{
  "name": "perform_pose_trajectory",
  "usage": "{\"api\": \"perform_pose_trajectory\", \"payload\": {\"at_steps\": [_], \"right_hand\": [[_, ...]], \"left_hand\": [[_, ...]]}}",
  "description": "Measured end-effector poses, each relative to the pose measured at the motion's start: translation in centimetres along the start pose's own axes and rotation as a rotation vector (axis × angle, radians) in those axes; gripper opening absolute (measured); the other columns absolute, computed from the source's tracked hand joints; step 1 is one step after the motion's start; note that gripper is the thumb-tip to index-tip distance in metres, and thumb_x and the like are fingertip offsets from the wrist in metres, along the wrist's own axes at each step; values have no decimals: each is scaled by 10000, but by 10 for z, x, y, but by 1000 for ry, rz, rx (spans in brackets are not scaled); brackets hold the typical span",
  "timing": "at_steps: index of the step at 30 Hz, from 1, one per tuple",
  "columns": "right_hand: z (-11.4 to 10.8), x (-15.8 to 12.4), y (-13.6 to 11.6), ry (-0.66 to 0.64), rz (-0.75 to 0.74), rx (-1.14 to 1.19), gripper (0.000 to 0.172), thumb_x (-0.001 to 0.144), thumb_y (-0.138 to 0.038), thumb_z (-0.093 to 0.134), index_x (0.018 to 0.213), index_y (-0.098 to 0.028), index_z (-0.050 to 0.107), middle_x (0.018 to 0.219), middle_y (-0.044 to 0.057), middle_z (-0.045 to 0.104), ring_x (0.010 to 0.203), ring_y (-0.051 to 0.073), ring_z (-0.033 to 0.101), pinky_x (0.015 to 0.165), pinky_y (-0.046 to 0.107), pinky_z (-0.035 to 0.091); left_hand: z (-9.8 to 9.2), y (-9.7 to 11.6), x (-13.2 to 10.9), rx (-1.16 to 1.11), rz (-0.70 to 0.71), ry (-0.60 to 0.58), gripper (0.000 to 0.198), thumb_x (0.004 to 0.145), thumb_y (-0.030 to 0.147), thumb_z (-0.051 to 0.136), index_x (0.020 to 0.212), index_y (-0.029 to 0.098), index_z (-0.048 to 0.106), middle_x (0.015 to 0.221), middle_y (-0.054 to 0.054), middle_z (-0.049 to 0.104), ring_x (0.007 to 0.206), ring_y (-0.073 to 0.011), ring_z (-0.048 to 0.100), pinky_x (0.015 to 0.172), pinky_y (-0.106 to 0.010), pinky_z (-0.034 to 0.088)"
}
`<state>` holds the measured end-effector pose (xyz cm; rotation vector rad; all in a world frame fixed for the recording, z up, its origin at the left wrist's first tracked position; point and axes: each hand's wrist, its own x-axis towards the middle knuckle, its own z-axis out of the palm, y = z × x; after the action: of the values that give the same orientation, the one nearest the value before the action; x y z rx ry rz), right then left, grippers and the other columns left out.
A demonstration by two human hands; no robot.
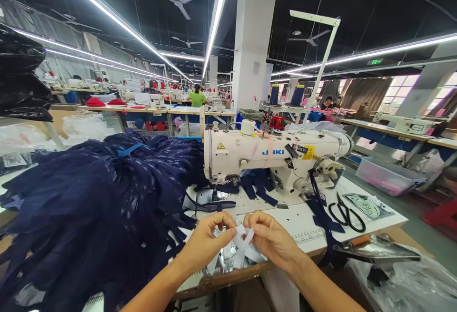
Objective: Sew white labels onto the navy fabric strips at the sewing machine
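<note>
1. Our left hand point(207, 240) pinches the white label strips point(244, 245), fingers curled shut on them.
2. Our right hand point(273, 240) grips them too.
3. The strips are thin, white and bunched, at the table's point(307, 226) near edge before the sewing machine point(271, 152).

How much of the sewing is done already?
Looks done: a big navy fabric pile sits left of the sewing machine, though I cannot tell whether it is sewn. In hand: the left hand and right hand pinch a small white label between their fingers. Probably left: the label is not under the machine yet, loose navy strips lie beside it, and the scissors lie unused.
</note>
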<state>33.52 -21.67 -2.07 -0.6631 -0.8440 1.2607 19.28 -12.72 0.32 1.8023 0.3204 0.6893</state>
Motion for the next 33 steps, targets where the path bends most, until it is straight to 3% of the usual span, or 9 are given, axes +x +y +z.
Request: {"api": "perform_pose_trajectory", "payload": {"at_steps": [4, 12, 21, 33], "right_hand": [[7, -2, 9, 178, -65, -67, 209, 586, -326, 732, 610, -178, 586, 660, -15, 499, 575, 95, 408, 593, 227, 342], [22, -1, 17, 430, -144, -86, 239, 559, -364, 730, 585, -192, 567, 675, -8, 479, 642, 128, 399, 647, 246, 350], [26, 3, 29, 515, -258, -124, 204, 588, -370, 711, 632, -209, 594, 718, -3, 514, 726, 149, 433, 718, 257, 362], [24, 7, 31, 532, -226, -127, 235, 593, -405, 697, 666, -201, 607, 676, 0, 521, 676, 147, 452, 674, 268, 389]], "left_hand": [[7, 2, -2, 278, 132, 173, 145, 698, 189, 516, 555, 162, 508, 639, 0, 531, 629, -127, 507, 623, -241, 392], [11, 2, -8, 574, 290, 304, 135, 710, 155, 487, 590, 182, 543, 720, -14, 535, 704, -146, 528, 648, -266, 416], [19, -5, -8, 574, 321, 375, 139, 731, 174, 501, 599, 186, 543, 690, -3, 525, 693, -145, 515, 643, -268, 406], [27, -10, -4, 457, 310, 462, 131, 746, 191, 496, 628, 190, 553, 691, -4, 520, 699, -144, 517, 650, -268, 420]]}}
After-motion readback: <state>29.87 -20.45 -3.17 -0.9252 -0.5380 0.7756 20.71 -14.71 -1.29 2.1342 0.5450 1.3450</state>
